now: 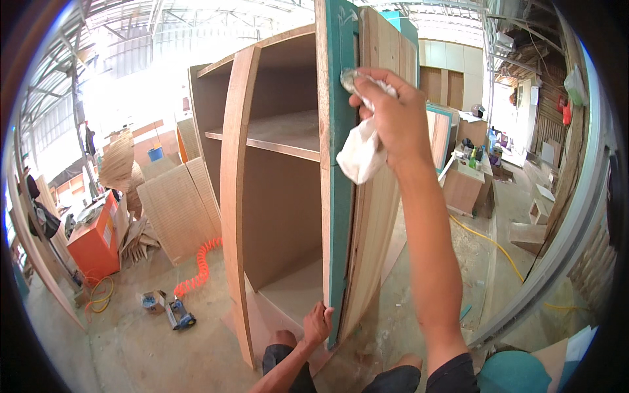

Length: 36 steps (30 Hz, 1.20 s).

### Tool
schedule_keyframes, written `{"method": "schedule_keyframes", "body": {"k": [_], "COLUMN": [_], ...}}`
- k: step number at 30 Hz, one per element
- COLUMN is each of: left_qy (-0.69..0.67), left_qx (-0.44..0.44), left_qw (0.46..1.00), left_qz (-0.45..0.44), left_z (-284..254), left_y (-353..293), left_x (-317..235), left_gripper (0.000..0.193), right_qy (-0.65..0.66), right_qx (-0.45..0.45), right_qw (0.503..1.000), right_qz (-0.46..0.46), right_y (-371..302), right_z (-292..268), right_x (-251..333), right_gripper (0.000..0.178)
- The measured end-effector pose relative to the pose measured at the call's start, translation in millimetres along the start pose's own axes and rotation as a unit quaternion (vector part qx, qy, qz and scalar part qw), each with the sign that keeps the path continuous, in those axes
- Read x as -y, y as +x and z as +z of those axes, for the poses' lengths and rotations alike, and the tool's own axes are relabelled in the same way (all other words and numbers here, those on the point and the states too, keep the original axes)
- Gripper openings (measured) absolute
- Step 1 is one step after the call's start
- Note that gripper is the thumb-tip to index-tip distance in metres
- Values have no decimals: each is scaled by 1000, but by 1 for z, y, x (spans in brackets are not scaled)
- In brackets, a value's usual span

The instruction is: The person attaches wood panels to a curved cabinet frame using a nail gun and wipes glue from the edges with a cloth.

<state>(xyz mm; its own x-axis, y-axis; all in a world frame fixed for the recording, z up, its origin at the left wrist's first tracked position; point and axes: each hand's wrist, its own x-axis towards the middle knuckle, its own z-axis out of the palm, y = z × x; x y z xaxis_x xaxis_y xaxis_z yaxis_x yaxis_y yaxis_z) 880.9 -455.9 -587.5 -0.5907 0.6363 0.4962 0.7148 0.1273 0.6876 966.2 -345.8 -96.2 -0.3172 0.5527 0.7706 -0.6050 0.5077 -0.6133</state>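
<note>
A tall wooden cabinet [278,203] with a curved front frame stands before me, its compartments facing left. Along its near upright runs a teal-painted strip [336,216], beside a panel of pale wood planks [377,59]. My right hand [396,118] is closed around a crumpled white cloth [362,152]. Part of that cloth is pressed to the upper teal strip, and the rest hangs below the fingers. Low down, my left hand [318,323] has its fingers curled on the cabinet's upright edge, near the bottom compartment.
On the floor at left lie a blue nail gun [180,314], a coiled orange air hose [200,265] and a small box [154,301]. An orange cabinet [95,236] and leaning boards [177,203] stand behind. A yellow hose [488,239] crosses the floor at right, near a cluttered workbench [464,183].
</note>
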Motion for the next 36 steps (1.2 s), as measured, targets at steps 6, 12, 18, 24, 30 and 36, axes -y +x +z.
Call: {"method": "schedule_keyframes", "body": {"k": [6,12,18,24,30,36], "left_qy": [11,-10,-16,-7,-20,-6], "left_qx": [14,1,7,2,-2,-3], "left_qw": [1000,1000,1000,1000,999,1000], "left_qz": [-3,23,5,10,29,24], "left_z": [0,4,3,4,8,7], "left_y": [-1,2,0,0,2,-2], "left_x": [3,2,5,11,4,11], "left_gripper": [38,35,35,36,36,36], "right_qy": [29,-9,-67,-45,-37,-2], "right_qx": [-31,-15,-19,-19,-59,-73], "right_qw": [999,999,994,998,998,994], "right_qz": [32,-43,-79,-35,6,82], "right_y": [-29,19,24,-12,-60,-108], "right_z": [-9,-5,2,-7,-14,-17], "right_x": [-22,9,6,-19,-47,-78], "right_gripper": [23,32,31,27,22,24]}}
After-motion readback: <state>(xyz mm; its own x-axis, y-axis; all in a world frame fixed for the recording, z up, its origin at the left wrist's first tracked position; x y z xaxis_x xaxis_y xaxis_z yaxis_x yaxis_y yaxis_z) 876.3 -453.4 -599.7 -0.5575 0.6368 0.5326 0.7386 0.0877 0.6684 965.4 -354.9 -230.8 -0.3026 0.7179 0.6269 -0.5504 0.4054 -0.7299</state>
